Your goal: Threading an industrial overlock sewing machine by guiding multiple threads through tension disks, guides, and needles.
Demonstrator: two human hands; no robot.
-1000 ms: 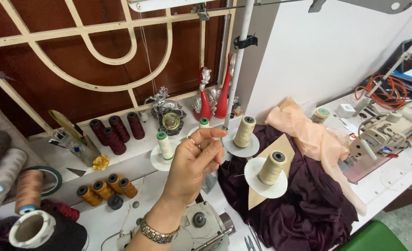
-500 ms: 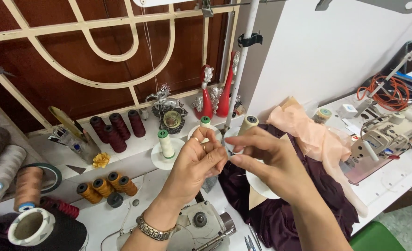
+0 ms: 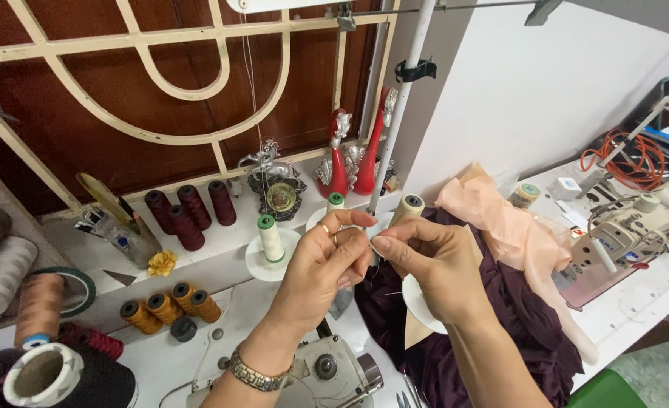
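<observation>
Pinching what looks like fine thread, left hand [image 3: 325, 261] meeting right hand [image 3: 432, 261].

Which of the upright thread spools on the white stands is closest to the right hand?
The cream spool, standing just above the right hand. The green-topped spool stands further left beyond the left hand, and a second green-topped one sits behind the left fingers.

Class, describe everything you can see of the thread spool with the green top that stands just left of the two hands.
The green-topped spool is a slim upright cone wound with pale cream thread, its core ending in a green cap. It stands on a round white base on the white table, below the three maroon spools. The left hand is close beside it but apart; nothing visibly touches it but its base.
</observation>
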